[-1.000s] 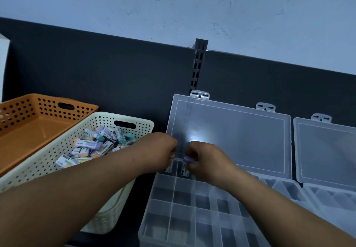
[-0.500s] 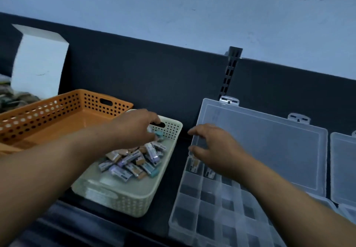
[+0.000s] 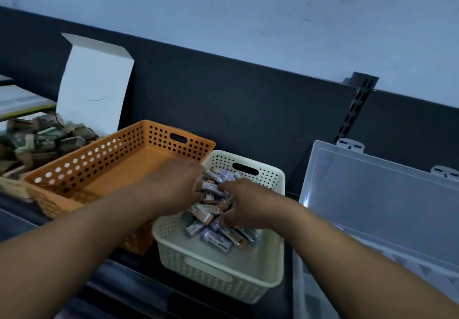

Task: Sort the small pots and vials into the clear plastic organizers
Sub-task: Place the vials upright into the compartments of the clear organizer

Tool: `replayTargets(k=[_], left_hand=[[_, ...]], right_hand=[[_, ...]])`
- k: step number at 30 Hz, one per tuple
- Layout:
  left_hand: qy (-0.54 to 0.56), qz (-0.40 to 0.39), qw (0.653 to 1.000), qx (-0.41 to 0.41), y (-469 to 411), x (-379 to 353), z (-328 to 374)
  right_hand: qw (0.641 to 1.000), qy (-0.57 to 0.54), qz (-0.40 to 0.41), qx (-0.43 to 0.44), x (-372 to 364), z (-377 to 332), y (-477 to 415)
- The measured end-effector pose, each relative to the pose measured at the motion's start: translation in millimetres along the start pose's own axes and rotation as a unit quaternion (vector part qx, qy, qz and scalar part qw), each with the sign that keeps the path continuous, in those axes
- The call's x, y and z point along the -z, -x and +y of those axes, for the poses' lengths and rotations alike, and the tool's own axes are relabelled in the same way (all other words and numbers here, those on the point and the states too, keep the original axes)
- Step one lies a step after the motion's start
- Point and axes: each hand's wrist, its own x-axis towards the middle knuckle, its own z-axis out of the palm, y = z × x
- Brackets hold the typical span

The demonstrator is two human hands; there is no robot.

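Right hand has crossed from organizer to cream basket beside left hand, both curled among vials (either grip's hold: cannot tell); pinch one apiece.

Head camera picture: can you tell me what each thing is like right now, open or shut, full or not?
Cream basket, upright, holds a pile of vials.
Orange basket, upright, bare floor showing.
Clear organizer, lid open and standing up.
White box, flap open, pointing up.
Left hand, in the cream basket, curled among vials; grip unclear.
Right hand, same basket, curled among vials; grip unclear.
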Motion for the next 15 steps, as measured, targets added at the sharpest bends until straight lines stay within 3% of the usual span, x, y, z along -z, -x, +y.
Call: replayTargets(k=[3, 10, 15], left_hand=[[0.110, -0.069, 0.991, 0.024, 2, -5, -5], [0.170, -0.061, 0.983, 0.012, 0, -11, -7], [0.179, -0.059, 0.982, 0.005, 1, -11, -8]], right_hand=[[1.000, -0.003, 0.009, -0.026, -8, -2, -8], [0.996, -0.031, 0.044, -0.073, -17, -7, -19], [0.990, -0.035, 0.115, -0.074, -25, -14, -26]])
